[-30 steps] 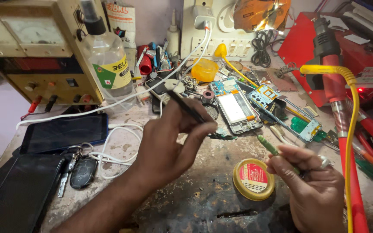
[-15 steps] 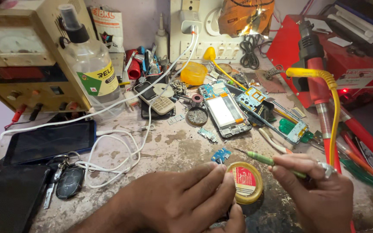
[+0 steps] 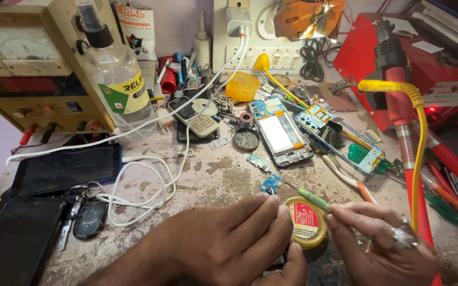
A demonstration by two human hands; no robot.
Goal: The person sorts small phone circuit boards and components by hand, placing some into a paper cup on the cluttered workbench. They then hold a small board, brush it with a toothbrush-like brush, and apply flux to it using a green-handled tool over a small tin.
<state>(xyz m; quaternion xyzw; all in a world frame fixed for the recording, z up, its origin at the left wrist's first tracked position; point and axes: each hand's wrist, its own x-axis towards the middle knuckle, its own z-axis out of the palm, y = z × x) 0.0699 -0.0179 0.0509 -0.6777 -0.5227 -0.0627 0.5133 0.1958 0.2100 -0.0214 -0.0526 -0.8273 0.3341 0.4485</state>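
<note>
left hand curls loosely beside the yellow tin, fingertips touching its rim, gripping nothing i can see. right hand pinches a green-handled tool over the tin, tip toward the blue board just behind it. looks like dipping; next needs a steady tip.

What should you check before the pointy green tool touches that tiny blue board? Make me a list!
1. Right hand has a grip on the green tool: ok.
2. Tool tip aimed at the small blue board: ok.
3. Left hand steadies the board: not ok, it rests beside the yellow tin, apart from the board.
4. Tin open: cannot tell.
5. White cable clear of the board: ok.
</note>
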